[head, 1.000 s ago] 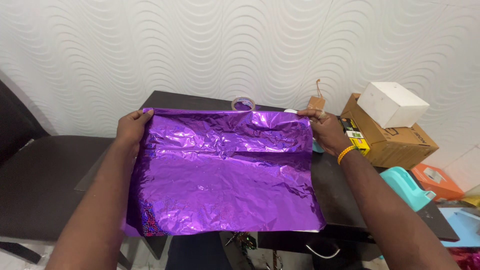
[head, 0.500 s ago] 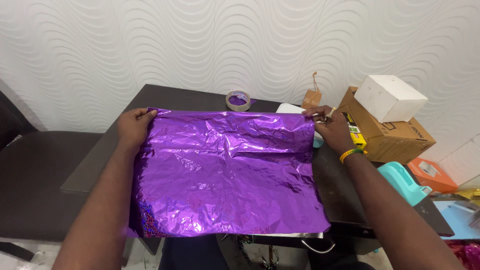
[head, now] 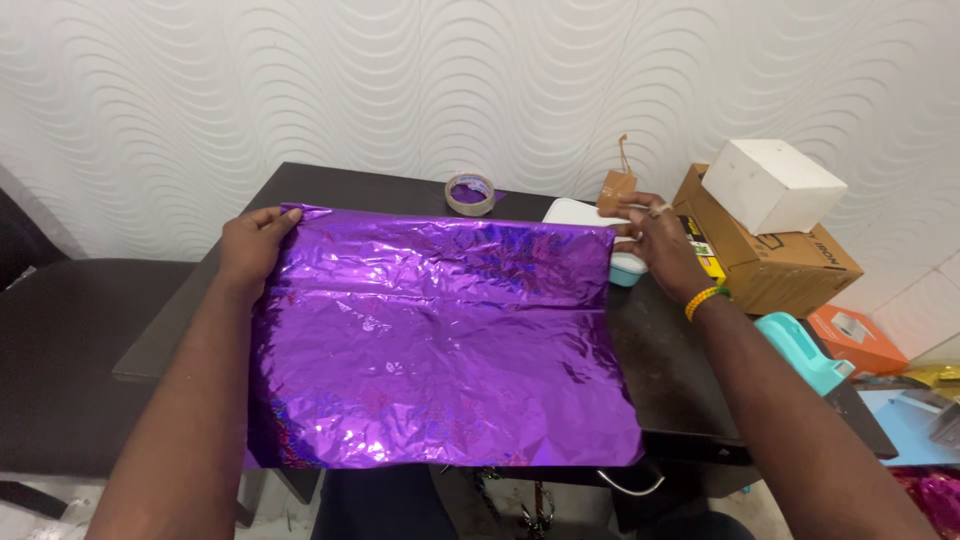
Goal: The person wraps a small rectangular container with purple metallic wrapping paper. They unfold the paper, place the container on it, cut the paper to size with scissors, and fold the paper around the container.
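Observation:
A crinkled sheet of shiny purple foil wrap [head: 440, 350] lies spread over the dark table [head: 680, 380], its near edge hanging past the table front. My left hand [head: 250, 245] grips the sheet's far left corner, thumb on top. My right hand [head: 660, 245] sits just past the far right corner with fingers stretched out and apart, over a white and teal container [head: 580, 212]. It wears a ring and a yellow bead bracelet. I cannot tell whether its fingertips still touch the foil.
A roll of tape [head: 470, 193] stands behind the sheet. A small brown paper tag [head: 617, 187] is near the wall. At right, a white box [head: 772, 183] rests on a cardboard box [head: 790, 262]; a teal dispenser [head: 800, 350] and an orange box [head: 850, 338] lie beyond. A dark chair [head: 70, 350] is left.
The sheet has come down from being held up and now lies flat on the table. My right hand's pinch on the corner has loosened, and its fingers have spread.

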